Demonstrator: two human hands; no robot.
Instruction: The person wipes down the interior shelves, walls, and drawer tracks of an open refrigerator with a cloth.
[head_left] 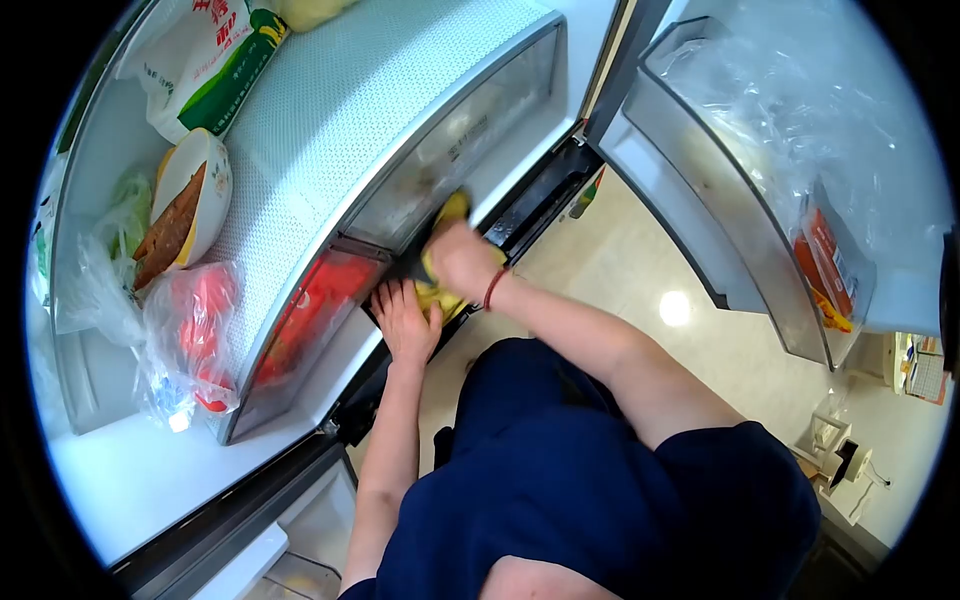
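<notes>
While the right hand (464, 262) grips a yellow-and-dark cloth (454, 208) at the drawer (465, 125) just ahead of it and the left hand (406, 322) lies flattened alongside, wiping seems underway, with what remains unclear.

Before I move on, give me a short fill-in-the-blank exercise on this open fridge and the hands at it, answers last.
The hand with a red band at its wrist is the ____ one.
The left hand is next to a cloth coloured bright ____.
The brown food lies partly in a white ____.
The person's shirt is dark ____.

Missing words: right; yellow; bowl; blue.
</notes>
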